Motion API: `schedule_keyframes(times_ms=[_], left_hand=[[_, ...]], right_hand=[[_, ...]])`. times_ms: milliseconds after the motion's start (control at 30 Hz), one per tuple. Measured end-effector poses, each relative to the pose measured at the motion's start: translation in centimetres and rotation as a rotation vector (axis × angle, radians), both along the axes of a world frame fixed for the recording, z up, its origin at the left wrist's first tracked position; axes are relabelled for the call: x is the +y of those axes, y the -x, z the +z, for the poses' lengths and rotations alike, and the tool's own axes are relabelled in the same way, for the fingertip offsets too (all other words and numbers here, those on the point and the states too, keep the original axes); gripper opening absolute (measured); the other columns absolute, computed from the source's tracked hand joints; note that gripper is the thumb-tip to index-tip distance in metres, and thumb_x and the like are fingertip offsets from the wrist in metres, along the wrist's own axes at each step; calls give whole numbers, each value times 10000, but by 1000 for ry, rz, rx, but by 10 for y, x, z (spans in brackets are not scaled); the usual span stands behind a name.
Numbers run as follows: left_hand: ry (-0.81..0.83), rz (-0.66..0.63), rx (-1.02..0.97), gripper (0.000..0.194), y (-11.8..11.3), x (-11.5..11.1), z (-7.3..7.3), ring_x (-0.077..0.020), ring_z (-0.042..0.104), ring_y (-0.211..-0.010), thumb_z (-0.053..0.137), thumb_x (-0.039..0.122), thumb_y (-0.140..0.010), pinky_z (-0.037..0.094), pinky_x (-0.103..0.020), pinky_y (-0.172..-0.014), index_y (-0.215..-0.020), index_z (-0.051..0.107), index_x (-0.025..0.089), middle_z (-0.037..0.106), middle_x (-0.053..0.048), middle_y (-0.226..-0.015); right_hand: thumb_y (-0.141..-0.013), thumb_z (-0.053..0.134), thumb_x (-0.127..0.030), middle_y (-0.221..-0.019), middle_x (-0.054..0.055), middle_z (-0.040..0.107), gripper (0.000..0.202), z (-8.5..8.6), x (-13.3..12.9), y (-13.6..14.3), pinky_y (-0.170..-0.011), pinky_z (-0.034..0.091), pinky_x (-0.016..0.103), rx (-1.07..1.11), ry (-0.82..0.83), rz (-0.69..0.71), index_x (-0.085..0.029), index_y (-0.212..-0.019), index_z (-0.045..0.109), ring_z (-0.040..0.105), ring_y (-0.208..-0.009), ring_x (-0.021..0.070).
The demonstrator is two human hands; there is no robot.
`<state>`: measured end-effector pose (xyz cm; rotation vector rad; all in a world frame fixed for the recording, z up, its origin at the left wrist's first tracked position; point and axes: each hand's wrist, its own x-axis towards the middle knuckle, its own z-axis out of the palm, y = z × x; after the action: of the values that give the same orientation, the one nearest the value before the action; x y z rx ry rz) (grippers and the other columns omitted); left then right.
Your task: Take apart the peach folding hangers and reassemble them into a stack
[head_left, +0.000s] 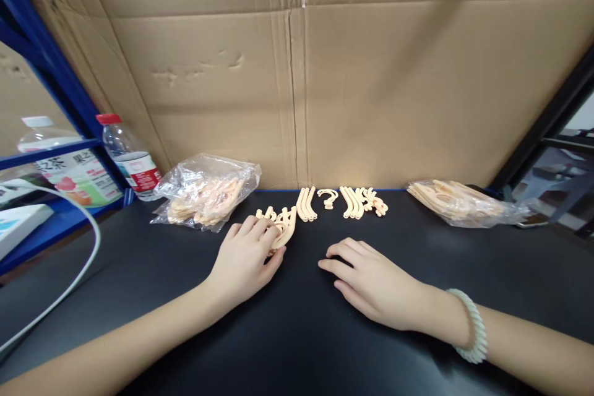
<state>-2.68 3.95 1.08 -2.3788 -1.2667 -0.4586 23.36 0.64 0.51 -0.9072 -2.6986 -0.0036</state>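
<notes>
My left hand [248, 257] curls over a small pile of curved beige pieces left of centre. Its fingers and thumb close round a J-shaped beige piece [291, 232], partly hidden by the fingers. My right hand [369, 281] lies on the black table with its fingers apart and nothing in them. Beyond the hands, slim S-curved beige strips stand side by side in a left group [307, 204] and a right group [351, 203]. Between these groups lies a small hooked piece [329, 198]. Several short curled pieces [375, 203] adjoin the right group.
A clear plastic bag of beige parts [206, 192] sits at the back left, another bag [459, 201] at the back right. A red-capped bottle [132, 158] stands by the blue shelf frame [51, 68]. Cardboard [394, 74] walls the back. A white cable [95, 247] crosses the left.
</notes>
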Motion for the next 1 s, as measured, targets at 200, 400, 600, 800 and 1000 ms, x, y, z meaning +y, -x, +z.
schedule_keyframes(times_ms=[200,400,600,800,1000], left_hand=[[-116,-15,-120,220,17,15,8,-248,604,-960,445,273,-964,529,-370,-765,-952,650,192,693,-68,-1023],[-52,-152,-367,136,26,28,9,-249,643,-1019,493,242,-923,557,-413,-834,-887,604,173,672,-116,-1067],[-170,-257,-384,42,19,20,14,-241,659,-1025,568,173,-889,552,-444,-910,-865,600,181,698,-77,-978],[-314,-581,-179,251,2,-16,19,-285,586,-1190,629,41,-851,569,-433,-944,-1081,614,140,721,-88,-1008],[-181,-776,-158,341,-8,-40,3,-230,558,-1250,445,61,-945,599,-359,-940,-1224,599,183,747,-59,-1081]], right_hand=[[-956,429,-164,-1172,147,549,326,-1,1,1,-890,477,473,4,2,5,-131,-1250,565,502,-1045,279],[-951,437,-164,-1163,147,562,331,2,0,1,-884,480,471,13,15,5,-142,-1254,568,516,-1040,276],[-928,481,-158,-1160,125,580,314,4,3,-5,-909,475,456,87,24,-6,-173,-1226,579,542,-1053,264],[-908,546,-236,-1272,118,519,453,10,14,-18,-949,480,455,575,299,-99,-218,-1349,446,540,-1101,241],[-885,651,-337,-1228,123,558,570,18,6,-17,-796,550,347,1034,1239,-35,-232,-1369,370,656,-903,183]])
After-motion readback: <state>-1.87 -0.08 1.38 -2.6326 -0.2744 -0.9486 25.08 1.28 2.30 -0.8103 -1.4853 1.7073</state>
